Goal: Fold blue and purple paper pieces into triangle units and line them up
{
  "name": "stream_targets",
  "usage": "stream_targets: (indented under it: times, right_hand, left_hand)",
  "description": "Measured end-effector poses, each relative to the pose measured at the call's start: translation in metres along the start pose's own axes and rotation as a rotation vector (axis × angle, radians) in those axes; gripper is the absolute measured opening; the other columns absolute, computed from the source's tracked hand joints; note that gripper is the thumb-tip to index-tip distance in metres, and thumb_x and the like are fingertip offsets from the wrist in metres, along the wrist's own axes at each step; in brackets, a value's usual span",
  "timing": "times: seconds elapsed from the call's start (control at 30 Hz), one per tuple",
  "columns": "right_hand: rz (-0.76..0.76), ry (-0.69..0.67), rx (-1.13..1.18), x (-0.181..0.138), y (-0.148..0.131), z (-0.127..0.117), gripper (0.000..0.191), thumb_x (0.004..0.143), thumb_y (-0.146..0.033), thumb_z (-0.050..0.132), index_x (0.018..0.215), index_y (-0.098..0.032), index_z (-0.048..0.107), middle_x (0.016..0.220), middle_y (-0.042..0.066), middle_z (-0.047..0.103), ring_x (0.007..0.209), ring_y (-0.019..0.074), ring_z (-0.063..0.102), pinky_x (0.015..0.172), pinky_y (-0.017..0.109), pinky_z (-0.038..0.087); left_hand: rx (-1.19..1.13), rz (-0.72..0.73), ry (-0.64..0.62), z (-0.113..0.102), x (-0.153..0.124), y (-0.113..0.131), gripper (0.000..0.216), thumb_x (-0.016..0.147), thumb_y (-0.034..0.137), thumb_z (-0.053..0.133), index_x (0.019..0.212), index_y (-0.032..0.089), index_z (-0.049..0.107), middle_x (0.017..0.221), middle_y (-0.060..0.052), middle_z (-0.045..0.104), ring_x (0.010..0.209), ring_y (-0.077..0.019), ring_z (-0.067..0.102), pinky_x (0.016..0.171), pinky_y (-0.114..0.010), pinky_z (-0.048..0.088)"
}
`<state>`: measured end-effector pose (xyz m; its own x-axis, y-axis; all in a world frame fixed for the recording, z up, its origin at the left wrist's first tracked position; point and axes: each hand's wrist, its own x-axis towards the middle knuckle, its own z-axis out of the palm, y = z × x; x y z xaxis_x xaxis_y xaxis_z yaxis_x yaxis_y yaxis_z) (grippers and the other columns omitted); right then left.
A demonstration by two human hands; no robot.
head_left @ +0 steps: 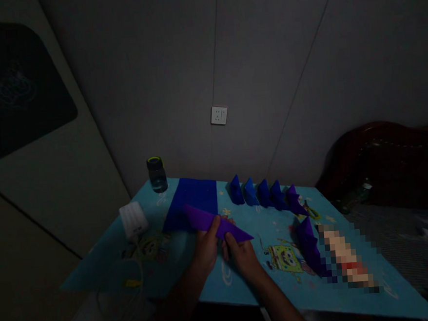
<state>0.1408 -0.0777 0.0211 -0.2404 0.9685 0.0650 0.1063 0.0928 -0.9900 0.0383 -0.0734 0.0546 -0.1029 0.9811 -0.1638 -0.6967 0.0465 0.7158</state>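
A folded purple paper boat [199, 218], long and flattened with pointed ends, is held above the table. My left hand [208, 241] pinches it near its middle, thumb on the near face. My right hand [238, 250] grips its lower edge to the right, thumb also on the near face. The fingers behind the paper are partly hidden. Beyond the hands lies a stack or sheet of dark blue paper [197, 191]. Finished-looking paper boats stand in a row at the back, among them a lighter blue boat [251, 193]. A larger purple boat [308, 244] sits nearer, on the right.
A patterned blue tablecloth [245, 288] covers the table. At left stand a water bottle [157, 176] and a white power strip [133, 220] with a cable. Scissors [313, 211] with yellow-green handles lie behind the right-hand boat. A blurred-out item [347, 258] lies at right.
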Motion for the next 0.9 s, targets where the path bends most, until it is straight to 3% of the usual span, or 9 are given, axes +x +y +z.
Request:
stream_targets:
  times: [0.17,0.3,0.37,0.5,0.63,0.8,0.9]
  right_hand:
    - [0.072,0.100,-0.042,-0.013,0.003,0.016,0.066,0.083,-0.077,0.038,0.051,-0.021,0.050,0.048,0.001,0.050,0.048,0.0151,0.048,0.052,0.028,0.042]
    - [0.005,0.010,-0.059,-0.017,-0.007,0.011,0.069,0.091,-0.071,0.028,0.055,-0.019,0.055,0.052,0.003,0.055,0.051,0.0146,0.053,0.055,0.026,0.044]
    - [0.003,-0.020,-0.108,-0.017,-0.012,0.010,0.073,0.093,-0.068,0.022,0.051,-0.019,0.055,0.047,0.003,0.053,0.047,0.0139,0.052,0.054,0.025,0.044]
    - [-0.108,-0.035,-0.220,-0.012,-0.008,0.016,0.069,0.095,-0.064,0.020,0.052,-0.021,0.054,0.048,0.003,0.055,0.047,0.0144,0.055,0.055,0.025,0.045]
    - [-0.293,0.006,-0.516,-0.009,0.002,0.024,0.060,0.099,-0.050,0.023,0.065,-0.019,0.060,0.058,0.006,0.062,0.051,0.0155,0.055,0.055,0.027,0.041]
    - [-0.312,0.077,-0.774,-0.016,-0.004,0.015,0.050,0.099,-0.044,0.032,0.079,-0.017,0.068,0.072,0.011,0.070,0.064,0.0204,0.063,0.062,0.030,0.041]
    - [-0.282,0.042,-0.867,-0.025,-0.009,0.004,0.042,0.096,-0.048,0.040,0.087,-0.019,0.069,0.076,0.011,0.071,0.070,0.0228,0.065,0.066,0.030,0.044]
  left_hand:
    - [-0.143,-0.060,0.046,0.000,-0.010,0.001,0.053,0.081,0.062,0.061,0.102,0.014,0.064,0.102,-0.015,0.074,0.095,-0.0255,0.071,0.074,-0.031,0.057]
    - [-0.085,-0.096,0.095,-0.001,-0.008,0.013,0.045,0.083,0.057,0.062,0.098,0.015,0.064,0.096,-0.013,0.075,0.093,-0.0254,0.072,0.055,-0.024,0.054]
    - [-0.122,-0.123,0.117,-0.003,-0.007,0.016,0.042,0.085,0.055,0.059,0.095,0.015,0.064,0.091,-0.012,0.075,0.090,-0.0239,0.072,0.057,-0.024,0.054]
    - [-0.239,-0.171,0.230,-0.007,-0.001,0.015,0.039,0.091,0.053,0.052,0.088,0.016,0.062,0.074,-0.006,0.072,0.073,-0.0165,0.072,0.061,-0.022,0.055]
    - [-0.255,-0.187,0.295,-0.017,0.006,0.011,0.034,0.090,0.049,0.055,0.082,0.017,0.062,0.067,-0.002,0.068,0.067,-0.0149,0.070,0.065,-0.024,0.055]
    - [-0.191,-0.147,0.049,-0.038,0.006,0.010,0.038,0.085,0.043,0.063,0.115,0.019,0.063,0.104,-0.008,0.073,0.096,-0.0219,0.069,0.087,-0.034,0.054]
    - [-0.069,-0.090,0.011,-0.051,0.002,0.011,0.053,0.079,0.035,0.070,0.129,0.029,0.054,0.126,-0.006,0.066,0.109,-0.0237,0.065,0.091,-0.036,0.053]
